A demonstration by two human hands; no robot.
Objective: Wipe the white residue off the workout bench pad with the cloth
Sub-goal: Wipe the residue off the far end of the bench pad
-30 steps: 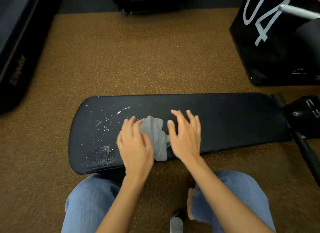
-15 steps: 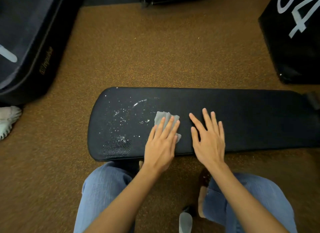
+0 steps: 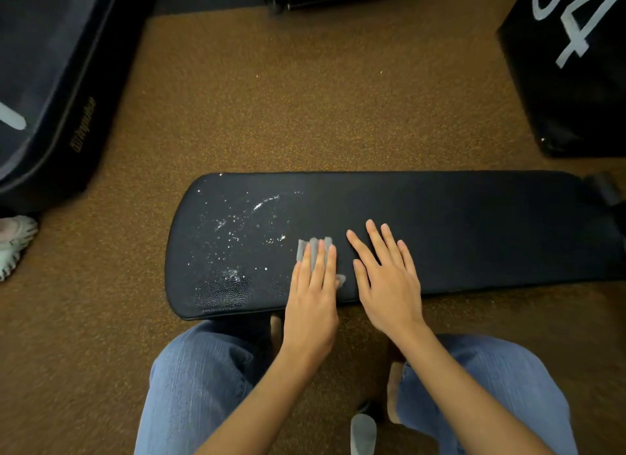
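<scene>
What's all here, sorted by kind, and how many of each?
Hands: 2, left hand and right hand
Cloths: 1, grey cloth
Bench pads: 1, black bench pad
Residue patches: 1, white residue
Total: 5

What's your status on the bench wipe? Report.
Left hand flat on cloth, right hand bare on pad. White residue left of cloth. Nothing blocking.

Dim warm light, slight motion blur, wide-angle warp at edges.
</scene>
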